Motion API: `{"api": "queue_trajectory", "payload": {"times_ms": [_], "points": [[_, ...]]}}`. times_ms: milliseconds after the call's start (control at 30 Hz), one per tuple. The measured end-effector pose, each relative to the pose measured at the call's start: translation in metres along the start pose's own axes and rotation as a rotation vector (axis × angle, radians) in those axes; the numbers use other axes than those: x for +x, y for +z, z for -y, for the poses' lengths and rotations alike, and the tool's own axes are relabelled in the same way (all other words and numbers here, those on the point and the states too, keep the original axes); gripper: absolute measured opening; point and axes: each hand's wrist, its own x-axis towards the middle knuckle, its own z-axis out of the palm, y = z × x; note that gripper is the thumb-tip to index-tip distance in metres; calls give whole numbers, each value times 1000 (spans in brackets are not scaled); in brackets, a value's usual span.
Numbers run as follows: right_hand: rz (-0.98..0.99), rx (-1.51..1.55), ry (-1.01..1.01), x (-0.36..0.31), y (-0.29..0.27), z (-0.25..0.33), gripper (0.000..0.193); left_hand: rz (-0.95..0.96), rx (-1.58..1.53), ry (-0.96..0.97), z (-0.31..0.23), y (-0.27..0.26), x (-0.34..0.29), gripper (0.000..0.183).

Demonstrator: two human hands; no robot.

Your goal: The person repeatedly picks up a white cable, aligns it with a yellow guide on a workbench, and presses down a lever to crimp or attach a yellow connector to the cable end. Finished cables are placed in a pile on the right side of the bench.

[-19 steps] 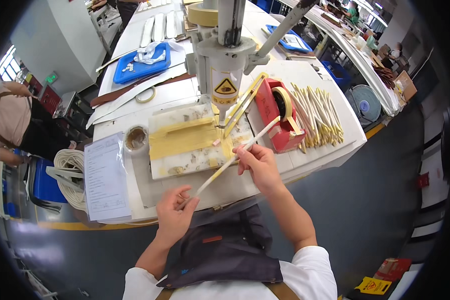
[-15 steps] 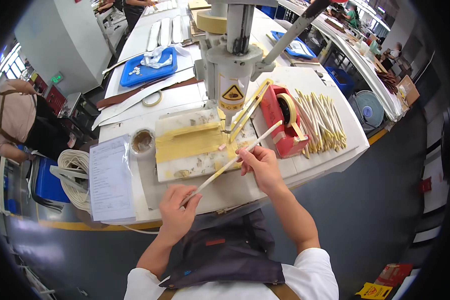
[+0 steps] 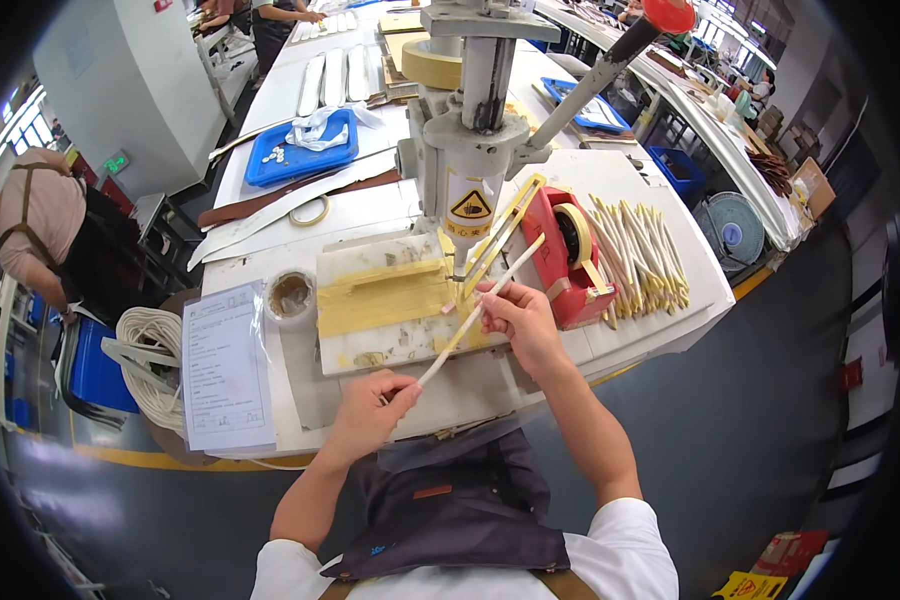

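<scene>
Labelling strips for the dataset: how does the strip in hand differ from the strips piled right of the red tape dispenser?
The held strip is single and slants up toward the press; the piled strips are many and lie flat on the table. The held strip is gripped by the left hand and right hand; the pile lies untouched. Both are pale and slender.

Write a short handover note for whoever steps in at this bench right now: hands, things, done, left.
Left hand: pinches the near end of a long pale strip.
Right hand: grips the same strip further up, by the press head.
The strip slants over the yellow pad on the white board.
Done: a pile of pale strips lies right of the red tape dispenser; whether finished, cannot tell.
Left: the held strip is not yet set down.
</scene>
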Motion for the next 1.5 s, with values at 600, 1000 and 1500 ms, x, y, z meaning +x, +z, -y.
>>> {"api": "queue_trajectory", "payload": {"times_ms": [600,1000,1500], "points": [[-188,-218,-84,44,-4,1,35,-209,200,197,8,13,29,19],[-197,-67,-85,46,-10,4,38,-348,397,383,1,18,32,23],[-174,-135,-89,53,-18,-1,52,-139,96,-124,-6,8,46,24]]}}
